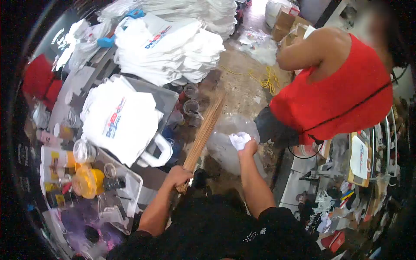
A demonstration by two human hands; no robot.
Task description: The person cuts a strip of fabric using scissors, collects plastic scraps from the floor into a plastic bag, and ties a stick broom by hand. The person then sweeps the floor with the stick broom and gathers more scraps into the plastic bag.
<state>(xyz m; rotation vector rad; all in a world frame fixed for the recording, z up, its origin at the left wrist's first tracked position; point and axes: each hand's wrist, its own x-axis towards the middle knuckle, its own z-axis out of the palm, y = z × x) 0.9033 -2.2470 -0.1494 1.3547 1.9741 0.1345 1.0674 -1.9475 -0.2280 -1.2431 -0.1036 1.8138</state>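
My left hand [178,177] is closed around the near end of a bundle of long, thin wooden sticks [207,129], which points away from me. In my right hand [248,148] is a crumpled white cloth or paper [238,139]; which of the two I cannot tell. Beneath and around that hand a clear plastic bag [220,145] lies spread above the floor, partly hidden by my forearm. Left of the sticks stands a stack of white printed bags [119,117], its top handle hanging toward my left forearm.
A person in a red top [338,91] stands close at right. Yellow cord [269,81] lies on the floor ahead. More white bags [177,54] are piled at the back left. Yellow containers [88,181] crowd a tray [136,188] at left; plastic cups [191,106] stand beside the sticks.
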